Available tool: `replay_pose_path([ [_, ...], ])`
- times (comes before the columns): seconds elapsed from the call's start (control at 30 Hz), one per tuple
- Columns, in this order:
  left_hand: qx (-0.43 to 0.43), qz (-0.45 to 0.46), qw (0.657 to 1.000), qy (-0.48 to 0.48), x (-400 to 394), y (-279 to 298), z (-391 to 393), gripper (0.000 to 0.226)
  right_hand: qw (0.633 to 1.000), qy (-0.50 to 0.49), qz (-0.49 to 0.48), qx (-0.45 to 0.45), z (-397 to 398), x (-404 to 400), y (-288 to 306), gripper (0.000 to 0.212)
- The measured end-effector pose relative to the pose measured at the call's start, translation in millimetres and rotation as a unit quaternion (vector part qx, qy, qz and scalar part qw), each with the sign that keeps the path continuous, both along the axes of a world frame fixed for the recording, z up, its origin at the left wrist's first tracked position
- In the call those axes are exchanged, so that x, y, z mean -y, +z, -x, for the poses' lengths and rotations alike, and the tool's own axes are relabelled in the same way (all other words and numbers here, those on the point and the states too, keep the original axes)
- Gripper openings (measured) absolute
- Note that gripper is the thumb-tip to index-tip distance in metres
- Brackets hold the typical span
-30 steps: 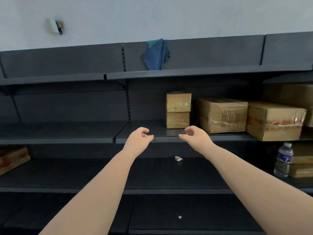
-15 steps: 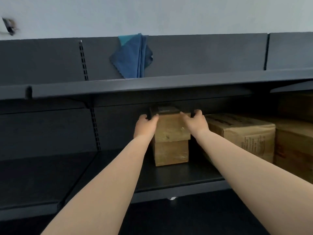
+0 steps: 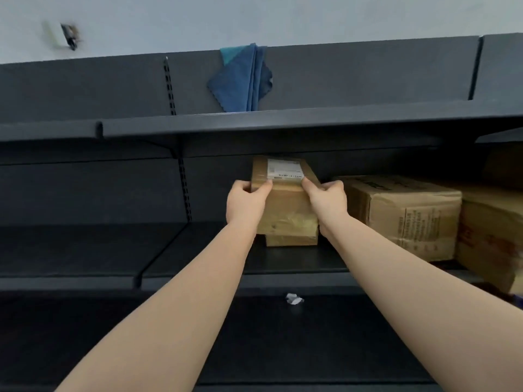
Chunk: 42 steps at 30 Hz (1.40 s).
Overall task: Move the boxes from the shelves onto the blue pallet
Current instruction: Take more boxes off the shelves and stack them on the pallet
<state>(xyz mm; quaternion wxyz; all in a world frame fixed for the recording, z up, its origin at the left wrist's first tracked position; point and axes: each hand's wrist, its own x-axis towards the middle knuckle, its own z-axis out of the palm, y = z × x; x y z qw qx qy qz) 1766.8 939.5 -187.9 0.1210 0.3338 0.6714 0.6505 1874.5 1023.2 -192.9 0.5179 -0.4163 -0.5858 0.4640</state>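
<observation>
A person's left hand (image 3: 245, 200) and right hand (image 3: 328, 200) grip a small cardboard box (image 3: 285, 205) from either side, fingers curled over its top edges beside a white label (image 3: 284, 169). The box is tilted forward atop a second small box (image 3: 291, 240) on the dark middle shelf (image 3: 198, 250). To the right sit larger cartons (image 3: 407, 213). A blue cloth (image 3: 243, 80) hangs above; a crumpled paper scrap (image 3: 293, 299) lies below.
</observation>
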Motion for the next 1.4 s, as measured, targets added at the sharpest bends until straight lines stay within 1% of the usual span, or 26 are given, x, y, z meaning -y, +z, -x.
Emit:
replay_pose_path([
  [0.1, 0.0, -0.024, 0.999, 0.048, 60, -15, -23, 0.031, 0.999, 0.044, -0.009, -0.026, -12, 50, -16, 0.048],
  [0.2, 0.008, -0.042, 0.994, 0.102, 131, -30, -47, 0.028, 0.992, 0.119, 0.005, -0.038, -23, 114, -33, 0.056],
  [0.23, 0.006, -0.04, 0.992, 0.119, 156, -36, -53, 0.026, 0.988, 0.145, 0.009, -0.044, -25, 136, -40, 0.051],
  [0.3, 0.004, -0.032, 0.988, 0.152, 208, -47, -64, 0.023, 0.98, 0.188, 0.023, -0.054, -29, 183, -52, 0.024],
  [0.33, 0.003, -0.026, 0.985, 0.169, 235, -53, -68, 0.023, 0.977, 0.203, 0.032, -0.053, -31, 209, -59, 0.014],
  [0.4, -0.004, -0.009, 0.98, 0.199, 288, -63, -76, 0.023, 0.97, 0.235, 0.046, -0.043, -32, 258, -72, 0.007],
  [0.5, -0.009, 0.023, 0.97, 0.24, 363, -84, -83, 0.021, 0.955, 0.285, 0.074, -0.022, -30, 328, -95, 0.004],
  [0.57, -0.001, 0.04, 0.965, 0.259, 409, -104, -86, 0.02, 0.949, 0.304, 0.088, -0.001, -27, 370, -115, 0.009],
  [0.67, 0.028, 0.056, 0.959, 0.276, 477, -136, -88, 0.018, 0.938, 0.326, 0.113, 0.025, -24, 435, -148, 0.032],
  [0.73, 0.037, 0.073, 0.957, 0.279, 522, -155, -88, 0.019, 0.932, 0.326, 0.152, 0.032, -24, 480, -171, 0.045],
  [0.83, 0.044, 0.103, 0.959, 0.259, 588, -184, -85, 0.021, 0.926, 0.32, 0.199, 0.029, -23, 547, -208, 0.053],
  [0.93, 0.062, 0.136, 0.965, 0.214, 642, -217, -75, 0.021, 0.927, 0.293, 0.223, 0.066, -19, 604, -249, 0.07],
  [0.97, 0.07, 0.148, 0.966, 0.199, 655, -231, -71, 0.022, 0.928, 0.284, 0.227, 0.081, -18, 618, -263, 0.071],
  [1.13, 0.147, 0.192, 0.96, 0.143, 687, -312, -49, 0.024, 0.93, 0.242, 0.221, 0.164, -11, 651, -341, 0.052],
  [1.2, 0.18, 0.213, 0.952, 0.129, 689, -350, -38, 0.027, 0.926, 0.23, 0.222, 0.202, -5, 656, -376, 0.053],
  [1.33, 0.209, 0.256, 0.938, 0.106, 686, -430, -1, 0.035, 0.915, 0.223, 0.229, 0.247, 21, 659, -455, 0.055],
  [1.4, 0.227, 0.276, 0.928, 0.103, 685, -466, 14, 0.041, 0.907, 0.22, 0.234, 0.272, 34, 661, -490, 0.06],
])
